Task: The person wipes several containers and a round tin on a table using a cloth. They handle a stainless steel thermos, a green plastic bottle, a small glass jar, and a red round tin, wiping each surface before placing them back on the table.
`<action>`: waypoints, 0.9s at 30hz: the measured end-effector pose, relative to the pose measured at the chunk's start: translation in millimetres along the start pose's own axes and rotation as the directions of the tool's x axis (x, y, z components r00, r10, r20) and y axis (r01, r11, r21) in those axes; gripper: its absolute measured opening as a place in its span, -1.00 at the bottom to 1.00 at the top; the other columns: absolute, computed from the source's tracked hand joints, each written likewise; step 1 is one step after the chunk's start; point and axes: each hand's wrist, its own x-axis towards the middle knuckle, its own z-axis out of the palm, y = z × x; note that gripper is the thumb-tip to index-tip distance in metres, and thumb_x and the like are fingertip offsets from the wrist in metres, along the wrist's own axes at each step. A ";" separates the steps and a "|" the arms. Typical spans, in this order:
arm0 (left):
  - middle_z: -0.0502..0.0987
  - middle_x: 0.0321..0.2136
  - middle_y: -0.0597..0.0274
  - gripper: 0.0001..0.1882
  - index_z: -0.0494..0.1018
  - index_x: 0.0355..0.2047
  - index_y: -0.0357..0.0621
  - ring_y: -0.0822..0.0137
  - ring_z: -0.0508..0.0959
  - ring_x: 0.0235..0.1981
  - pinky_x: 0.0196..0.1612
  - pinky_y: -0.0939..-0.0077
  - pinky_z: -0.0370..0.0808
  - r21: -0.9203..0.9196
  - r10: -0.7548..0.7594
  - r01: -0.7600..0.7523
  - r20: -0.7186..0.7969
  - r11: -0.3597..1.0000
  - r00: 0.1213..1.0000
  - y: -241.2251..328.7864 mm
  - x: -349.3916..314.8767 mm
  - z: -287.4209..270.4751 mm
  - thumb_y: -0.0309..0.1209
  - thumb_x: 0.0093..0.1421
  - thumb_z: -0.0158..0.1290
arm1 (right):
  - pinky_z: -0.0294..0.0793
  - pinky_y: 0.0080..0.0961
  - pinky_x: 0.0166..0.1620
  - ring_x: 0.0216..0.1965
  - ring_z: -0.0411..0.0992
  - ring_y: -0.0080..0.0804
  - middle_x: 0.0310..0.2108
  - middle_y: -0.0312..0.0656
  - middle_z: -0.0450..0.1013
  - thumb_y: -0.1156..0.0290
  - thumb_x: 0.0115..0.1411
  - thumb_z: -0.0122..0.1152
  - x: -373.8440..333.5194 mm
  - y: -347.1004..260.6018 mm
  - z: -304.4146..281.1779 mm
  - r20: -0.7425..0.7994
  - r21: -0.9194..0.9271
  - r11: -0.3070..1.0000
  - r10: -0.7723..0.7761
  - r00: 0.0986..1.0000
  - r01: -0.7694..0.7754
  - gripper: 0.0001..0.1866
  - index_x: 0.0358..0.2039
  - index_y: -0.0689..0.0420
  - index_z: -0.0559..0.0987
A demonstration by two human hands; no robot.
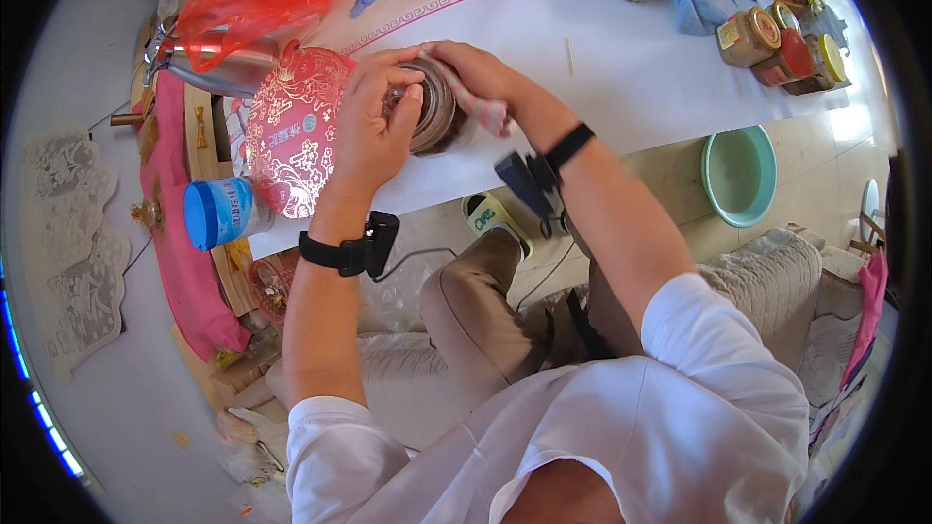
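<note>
- Jar (439,105) x1: round, clear, ridged rim, dark brown contents; at worktop (621,87) near edge, between both hands
- Grip: left hand (377,116) closed on jar; right hand (478,73) against its far right side, can't tell if closed
- Red round panel (291,136) x1, gold pattern, left of jar
- Blue-lidded tub (225,212) x1, beside panel
- Lidded jars (746,39) x4, far right
- Green basin (740,180) x1, floor (670,170)
</note>
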 end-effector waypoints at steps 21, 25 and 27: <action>0.33 0.22 -0.14 -0.63 0.34 0.07 -0.29 0.03 0.38 0.21 0.26 0.19 0.29 -0.066 -0.043 0.029 -0.221 0.997 0.974 0.6 -45.5 -4.7 -0.49 0.27 0.02 | 0.32 -0.46 0.22 0.17 0.33 -0.44 0.18 -0.19 0.38 0.14 0.50 -0.14 -71.2 52.9 77.8 -0.542 0.010 0.954 -0.246 0.804 0.299 -0.48 0.36 0.11 0.29; 0.08 0.35 -0.15 -0.46 0.23 0.24 -0.33 0.00 0.28 0.28 0.30 0.16 0.24 0.006 -0.162 0.170 -0.275 0.985 0.948 17.9 -81.9 -12.2 -0.45 0.26 0.02 | 0.26 -0.39 0.27 0.20 0.33 -0.34 0.19 -0.05 0.39 0.11 0.46 -0.07 -72.1 32.5 55.1 -0.366 0.177 0.980 -0.016 0.931 0.086 -0.48 0.26 0.21 0.39; 0.20 0.30 -0.11 -0.48 0.26 0.24 -0.35 0.04 0.33 0.23 0.27 0.22 0.26 0.118 -0.251 0.307 -0.344 0.944 0.905 22.6 -96.0 -13.8 -0.40 0.30 -0.02 | 0.33 -0.43 0.20 0.11 0.38 -0.40 0.10 -0.10 0.43 0.14 0.45 -0.04 -73.2 24.7 57.3 -0.330 0.099 0.994 -0.007 0.944 0.042 -0.50 0.25 0.18 0.41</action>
